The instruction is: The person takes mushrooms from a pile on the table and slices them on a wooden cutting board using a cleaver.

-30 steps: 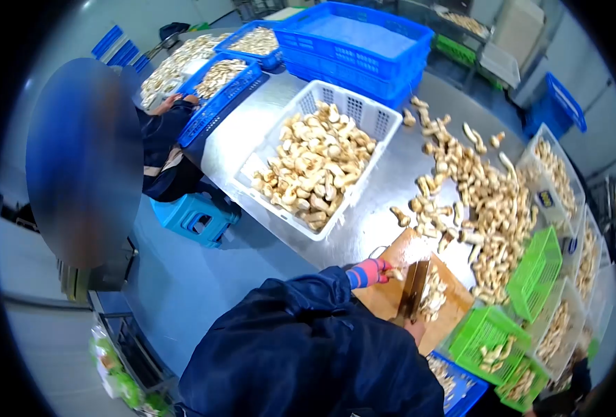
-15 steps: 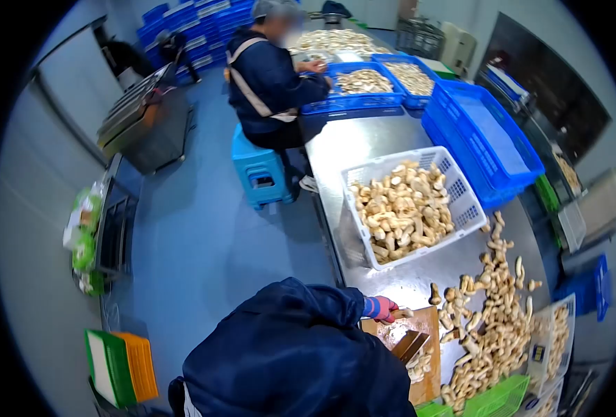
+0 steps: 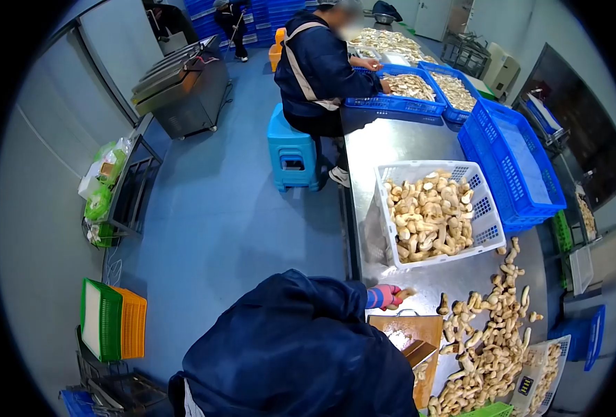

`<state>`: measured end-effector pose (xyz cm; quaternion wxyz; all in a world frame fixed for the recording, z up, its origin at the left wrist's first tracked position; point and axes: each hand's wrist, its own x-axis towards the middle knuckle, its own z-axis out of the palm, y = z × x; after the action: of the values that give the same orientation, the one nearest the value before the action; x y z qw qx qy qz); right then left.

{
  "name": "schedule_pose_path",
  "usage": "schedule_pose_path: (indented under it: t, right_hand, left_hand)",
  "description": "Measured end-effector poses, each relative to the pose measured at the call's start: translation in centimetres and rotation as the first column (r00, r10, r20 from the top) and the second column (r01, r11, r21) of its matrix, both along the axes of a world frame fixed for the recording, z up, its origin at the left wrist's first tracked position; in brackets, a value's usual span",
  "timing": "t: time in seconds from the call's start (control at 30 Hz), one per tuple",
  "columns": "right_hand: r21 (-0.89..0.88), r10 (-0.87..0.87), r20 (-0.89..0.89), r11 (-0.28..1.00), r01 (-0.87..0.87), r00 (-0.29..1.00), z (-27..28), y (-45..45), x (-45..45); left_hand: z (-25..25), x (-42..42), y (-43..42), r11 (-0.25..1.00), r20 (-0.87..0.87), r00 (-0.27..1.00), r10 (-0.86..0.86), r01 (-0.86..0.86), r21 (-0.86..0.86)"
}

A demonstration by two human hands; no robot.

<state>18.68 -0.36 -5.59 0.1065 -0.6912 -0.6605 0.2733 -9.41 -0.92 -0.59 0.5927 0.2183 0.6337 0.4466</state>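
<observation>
In a pink and blue glove, my left hand (image 3: pixel 388 297) is closed around a pale mushroom (image 3: pixel 406 294). It is just beyond the far edge of a wooden cutting board (image 3: pixel 426 325), over the steel table. On the board lie pale cut bits and a broad blade (image 3: pixel 418 353), which looks like a cleaver. My right hand is out of view, behind my dark blue jacket (image 3: pixel 287 347). A large heap of whole mushrooms (image 3: pixel 485 347) spreads over the table right of the board.
A white basket (image 3: pixel 436 215) full of mushrooms stands beyond the board, beside stacked blue crates (image 3: pixel 513 167). A co-worker (image 3: pixel 322 62) sits on a blue stool (image 3: pixel 293 153) at blue trays of sliced mushrooms (image 3: pixel 409 87). A green basket (image 3: pixel 492 410) and a white bin (image 3: pixel 544 375) are near the heap.
My left hand has moved with the mushroom from over the board to beyond its far edge. The whole view has shifted, with the room appearing further right. The co-worker stays seated.
</observation>
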Motion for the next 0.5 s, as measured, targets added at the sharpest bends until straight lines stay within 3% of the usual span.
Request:
schedule_pose_path:
  t: [0.07,0.27,0.33,0.37,0.4,0.43,0.47,0.5]
  right_hand:
    - [0.001,0.007,-0.007,1.0,-0.007,1.0,0.0,0.0,0.2]
    - [0.024,0.04,-0.069,0.999,-0.038,0.997,-0.1,-0.8,2.0]
    - [0.028,0.023,-0.099,0.999,-0.02,0.995,0.3,-2.0,3.3]
    - [0.029,0.004,-0.127,1.0,-0.001,0.992,0.5,-3.0,3.6]
    - [0.033,-0.013,-0.153,0.999,0.018,0.988,0.9,-3.8,3.9]
    - [0.045,-0.018,-0.186,0.999,0.027,0.982,1.3,-4.4,3.7]
    - [0.03,-0.061,-0.171,0.997,0.067,0.983,1.5,-5.0,3.6]
    - [0.017,-0.087,-0.168,0.996,0.092,0.982,1.8,-5.5,3.4]
  left_hand:
    - [0.0,-0.2,0.2,0.995,0.042,0.994,0.097,-0.095,-0.032]
    - [-1.4,0.9,0.0,0.998,0.127,0.991,0.04,-0.045,0.04]
    - [2.2,0.8,-0.4,0.999,-0.039,0.999,-0.028,0.026,-0.041]
    - [2.3,0.5,-0.5,0.988,-0.327,0.932,-0.155,0.155,-0.028]
    - [0.7,0.7,-0.7,0.996,0.165,0.985,0.043,-0.055,0.067]
    - [2.6,0.5,-0.7,0.997,-0.074,0.994,-0.075,0.076,0.013]
    - [2.9,0.7,-0.5,0.994,-0.117,0.987,-0.108,0.108,-0.004]
    - [1.3,1.0,-0.9,0.985,0.045,0.999,-0.029,0.021,0.171]
